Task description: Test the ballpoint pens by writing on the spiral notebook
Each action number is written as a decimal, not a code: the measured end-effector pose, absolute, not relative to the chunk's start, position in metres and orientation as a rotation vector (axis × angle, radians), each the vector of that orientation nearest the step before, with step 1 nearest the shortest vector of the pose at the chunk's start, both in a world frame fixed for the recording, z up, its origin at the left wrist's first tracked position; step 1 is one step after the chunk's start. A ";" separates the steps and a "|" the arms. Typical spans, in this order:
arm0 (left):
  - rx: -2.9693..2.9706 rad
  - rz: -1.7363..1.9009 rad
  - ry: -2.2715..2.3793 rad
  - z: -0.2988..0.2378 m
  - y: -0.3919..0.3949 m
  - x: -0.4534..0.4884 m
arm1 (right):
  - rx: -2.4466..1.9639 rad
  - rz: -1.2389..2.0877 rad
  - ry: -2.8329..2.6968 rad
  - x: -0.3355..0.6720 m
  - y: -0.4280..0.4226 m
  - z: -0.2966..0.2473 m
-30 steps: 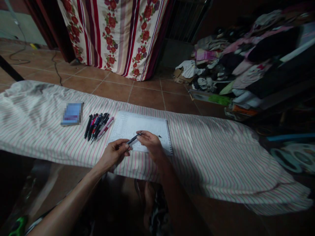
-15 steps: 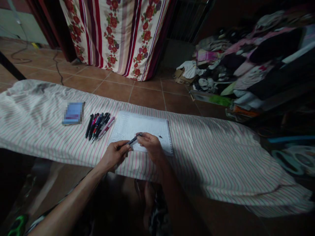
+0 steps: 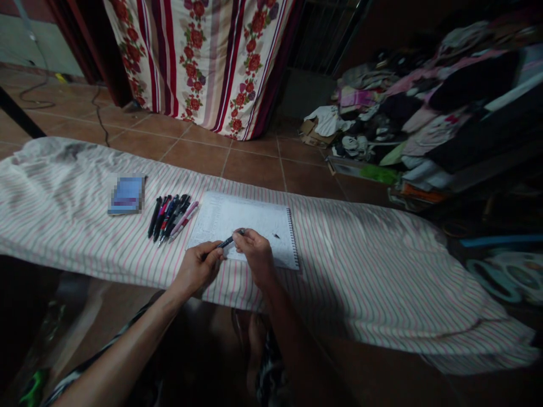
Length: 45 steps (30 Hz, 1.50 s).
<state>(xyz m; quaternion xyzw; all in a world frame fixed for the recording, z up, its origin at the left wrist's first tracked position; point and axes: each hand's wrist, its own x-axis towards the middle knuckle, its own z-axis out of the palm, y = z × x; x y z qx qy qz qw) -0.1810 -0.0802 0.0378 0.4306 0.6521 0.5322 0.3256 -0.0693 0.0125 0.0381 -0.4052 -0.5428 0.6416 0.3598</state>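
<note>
Both of my hands hold one dark pen (image 3: 230, 239) over the near edge of a spiral notebook (image 3: 250, 223). My left hand (image 3: 199, 268) is closed round the pen's lower end. My right hand (image 3: 254, 251) pinches its upper end with fingers curled. The notebook lies open on a striped cloth (image 3: 360, 265) that covers a long low surface. A small dark piece (image 3: 276, 236) rests on the notebook page, right of my right hand. A row of several pens (image 3: 172, 216) lies just left of the notebook.
A blue booklet (image 3: 126, 195) lies left of the pens. Beyond the cloth is brown tiled floor (image 3: 254, 164) and a floral striped curtain (image 3: 203, 56). A heap of clothes and boxes (image 3: 403, 113) fills the right side. Cables (image 3: 95, 113) run across the far left floor.
My hands have stayed together on the pen and shifted slightly toward me. The view has moved a little; the things on the cloth have not moved.
</note>
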 end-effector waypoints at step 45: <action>0.480 1.273 0.955 0.050 -0.079 -0.181 | -1.095 1.720 -1.218 -0.065 0.015 0.034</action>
